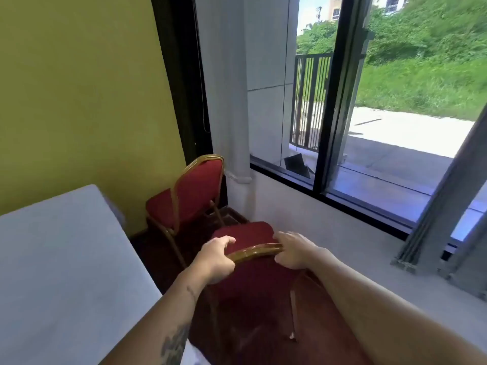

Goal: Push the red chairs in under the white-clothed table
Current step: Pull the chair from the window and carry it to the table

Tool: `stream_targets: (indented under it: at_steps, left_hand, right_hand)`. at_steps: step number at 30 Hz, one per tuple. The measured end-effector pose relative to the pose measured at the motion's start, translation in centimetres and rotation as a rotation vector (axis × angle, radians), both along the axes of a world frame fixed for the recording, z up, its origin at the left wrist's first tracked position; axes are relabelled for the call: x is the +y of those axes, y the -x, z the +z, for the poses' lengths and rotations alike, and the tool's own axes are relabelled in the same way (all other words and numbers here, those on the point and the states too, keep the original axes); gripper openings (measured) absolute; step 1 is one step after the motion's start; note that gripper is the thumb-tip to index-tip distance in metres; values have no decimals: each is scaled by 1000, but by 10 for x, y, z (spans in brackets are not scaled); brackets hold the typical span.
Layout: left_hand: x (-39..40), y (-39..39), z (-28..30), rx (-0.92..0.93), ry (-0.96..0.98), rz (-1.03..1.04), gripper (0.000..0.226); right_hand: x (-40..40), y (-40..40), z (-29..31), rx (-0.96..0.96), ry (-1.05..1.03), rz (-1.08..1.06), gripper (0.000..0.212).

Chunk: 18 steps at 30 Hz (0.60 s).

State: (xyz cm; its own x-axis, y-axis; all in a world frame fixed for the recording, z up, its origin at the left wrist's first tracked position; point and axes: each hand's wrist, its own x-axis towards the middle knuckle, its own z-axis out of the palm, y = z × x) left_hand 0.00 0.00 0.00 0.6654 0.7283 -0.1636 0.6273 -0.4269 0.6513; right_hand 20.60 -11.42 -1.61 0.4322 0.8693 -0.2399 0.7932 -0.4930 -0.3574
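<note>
head view: the left hand (pixel 214 255) and right hand (pixel 293 250) are both curling around the gold top rail of the near chair (pixel 247 233), fingers wrapped over its backrest. the chair is standing between the white surface (pixel 60 259) and the window (pixel 369 127), its seat pointing away from the person, not toward the surface on the left. it probably needs turning left before pushing. a second chair (pixel 189 196) is sitting in the corner beyond.

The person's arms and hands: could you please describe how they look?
Both forearms are bare, with no sleeves, gloves or watch in view. The left forearm has dark tattoos: a small one near the wrist and a larger one further up. The right forearm shows no markings.
</note>
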Motion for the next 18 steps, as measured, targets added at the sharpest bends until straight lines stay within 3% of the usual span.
stream_targets:
  at_steps: [4,7,13,18]
  left_hand:
    - [3,-13,-19,170,26,-1,82]
    - [8,-16,-41,299,-73,1,82]
    - [35,-34,-54,478,-282,-11,32]
    - [48,-46,-72,635,-518,-121,24]
  right_hand:
    - [-2,-2,-21,-37,16,-2,76]
    - [1,-4,-32,-5,-37,-82,73]
    - [-1,3,-40,104,-255,-280,53]
    - [0,16,-48,92,-310,-359,53]
